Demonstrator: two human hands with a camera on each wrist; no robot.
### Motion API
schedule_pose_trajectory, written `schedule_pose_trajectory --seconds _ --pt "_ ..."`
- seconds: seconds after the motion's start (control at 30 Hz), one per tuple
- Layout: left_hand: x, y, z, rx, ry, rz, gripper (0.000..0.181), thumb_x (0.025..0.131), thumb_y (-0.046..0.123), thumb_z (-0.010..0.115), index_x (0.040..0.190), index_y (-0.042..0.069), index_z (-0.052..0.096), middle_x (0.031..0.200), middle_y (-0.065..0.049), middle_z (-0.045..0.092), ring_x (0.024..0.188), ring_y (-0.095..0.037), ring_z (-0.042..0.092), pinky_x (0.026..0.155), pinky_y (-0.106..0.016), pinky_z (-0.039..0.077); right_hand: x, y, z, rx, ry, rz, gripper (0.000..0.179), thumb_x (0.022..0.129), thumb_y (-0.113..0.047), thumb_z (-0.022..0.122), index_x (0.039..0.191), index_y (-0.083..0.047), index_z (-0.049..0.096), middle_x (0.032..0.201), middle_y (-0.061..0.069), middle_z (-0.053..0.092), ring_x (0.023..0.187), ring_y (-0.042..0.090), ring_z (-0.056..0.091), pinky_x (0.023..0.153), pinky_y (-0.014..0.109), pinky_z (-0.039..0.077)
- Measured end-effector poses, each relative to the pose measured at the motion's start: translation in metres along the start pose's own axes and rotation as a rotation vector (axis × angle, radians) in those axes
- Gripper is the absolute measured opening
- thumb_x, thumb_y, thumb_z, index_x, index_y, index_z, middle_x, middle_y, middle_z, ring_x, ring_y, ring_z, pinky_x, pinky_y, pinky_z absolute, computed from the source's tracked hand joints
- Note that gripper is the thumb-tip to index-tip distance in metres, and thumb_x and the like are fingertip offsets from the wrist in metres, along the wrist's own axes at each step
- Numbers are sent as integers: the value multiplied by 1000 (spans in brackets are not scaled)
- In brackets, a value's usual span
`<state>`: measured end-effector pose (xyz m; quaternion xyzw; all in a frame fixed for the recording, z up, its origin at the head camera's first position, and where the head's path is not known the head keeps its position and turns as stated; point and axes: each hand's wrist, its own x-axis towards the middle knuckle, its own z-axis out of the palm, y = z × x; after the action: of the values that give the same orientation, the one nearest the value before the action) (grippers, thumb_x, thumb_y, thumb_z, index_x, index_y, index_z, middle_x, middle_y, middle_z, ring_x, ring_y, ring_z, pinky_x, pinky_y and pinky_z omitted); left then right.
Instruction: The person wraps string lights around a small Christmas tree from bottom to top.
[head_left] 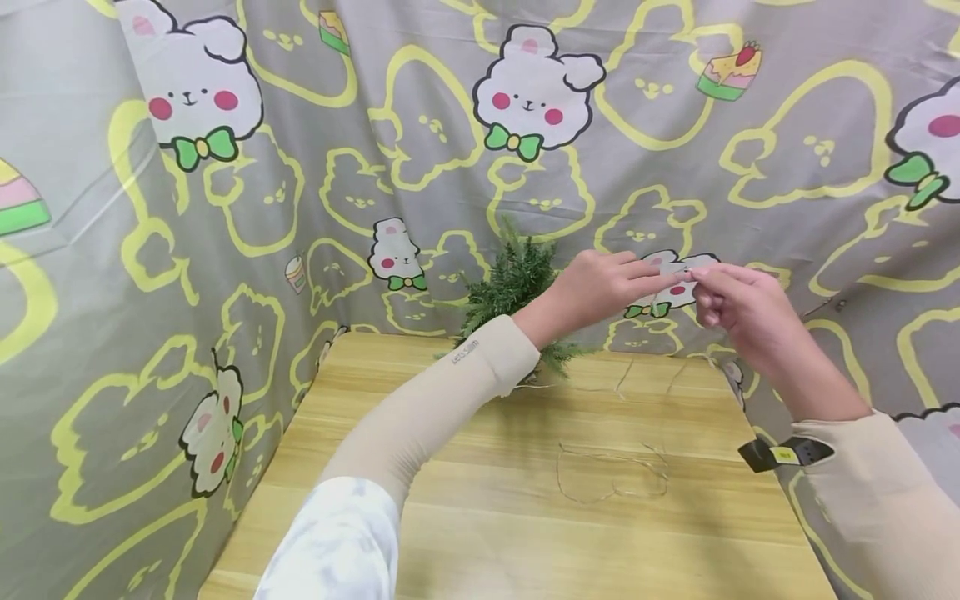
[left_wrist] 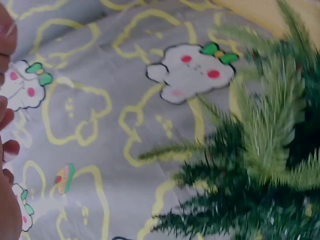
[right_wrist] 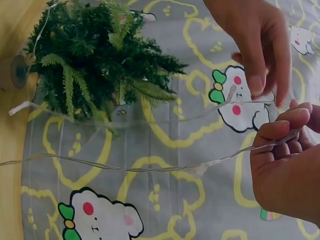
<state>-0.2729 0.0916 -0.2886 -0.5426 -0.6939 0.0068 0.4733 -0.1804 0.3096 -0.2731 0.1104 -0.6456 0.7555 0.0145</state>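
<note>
Pinching the string-light wire (right_wrist: 150,170), the right hand (head_left: 746,308) is hovering at three o'clock from the artificial fir tree (head_left: 510,279); the left hand (head_left: 600,282) is floating alongside, straight-fingered.

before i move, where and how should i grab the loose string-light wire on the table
I'd pinch the near curve of the string-light wire, coming straight down from above: it's thin and seems to lie nearly flat on the tabletop, and that curve sits uncovered, well away from the artificial pine tree.

Right hand (right_wrist: 282,170) pinches wire (right_wrist: 145,170); left hand (right_wrist: 257,42) beside.
</note>
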Motion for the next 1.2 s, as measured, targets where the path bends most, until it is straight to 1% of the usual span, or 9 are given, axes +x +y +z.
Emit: schedule_pose_trajectory --seconds 0.1,0.2,0.33,0.47,0.53,0.6,0.73,0.97,1.2 --pt "3 -7 4 59 -8 76 47 112 10 29 138 29 63 114 14 70 82 -9 61 55 -21 40 4 -1 5 -17 -9 5 19 103 -10 57 95 -5 73 68 0 57 57 14 45 53 29 34" --pt "5 -14 3 96 -28 117 38 112 18 36 133 25 66 118 13 70 88 -11 63 58 -21 45 6 -4 9 -44 -1 13 16 103 -14 59 99 -6 73 70 0 59 59 13 47 53 27 35" --pt "7 -22 1 117 -61 128 36 111 16 37 130 21 68 118 11 70 94 -11 65 60 -22 49 7 -7 13 -72 35 40 15 100 -18 64 101 -7 75 71 -1 61 60 11 50 52 24 40" --pt "9 -32 3 111 -82 123 44 110 4 32 130 19 69 118 8 71 97 -12 65 65 -22 53 5 -7 14 -95 47 68 16 100 -19 65 99 -9 77 70 -2 60 58 11 51 52 24 42" --pt "8 -37 4 104 -109 114 41 109 4 36 131 18 68 121 7 71 100 -12 66 70 -22 56 4 -6 14 -83 35 74 16 101 -19 64 99 -9 77 69 -1 60 58 10 52 52 23 44" --pt "7 -42 6 95 -147 94 34 108 10 45 133 18 66 126 5 70 105 -14 66 76 -24 58 3 -5 13 -66 24 79 17 101 -18 63 101 -8 77 70 -1 61 58 10 53 53 23 46" --pt "4 -53 12 72 -198 46 34 104 13 55 137 16 64 131 3 68 112 -17 66 83 -28 59 -3 -2 13 -83 33 86 17 101 -19 64 102 -8 77 72 0 63 59 10 56 55 22 50" --pt "-1 -66 25 57 -238 -30 36 106 3 46 136 15 64 132 1 68 120 -15 64 93 -29 56 -12 4 10 -172 57 99 18 101 -23 63 104 -11 77 74 0 64 61 11 58 61 25 53" --pt "-6 -75 41 0 -254 -83 38 104 0 51 135 14 64 132 1 68 119 -16 65 93 -30 56 -19 13 9 -168 43 98 16 101 -21 63 103 -12 77 76 0 67 61 12 60 63 26 54"
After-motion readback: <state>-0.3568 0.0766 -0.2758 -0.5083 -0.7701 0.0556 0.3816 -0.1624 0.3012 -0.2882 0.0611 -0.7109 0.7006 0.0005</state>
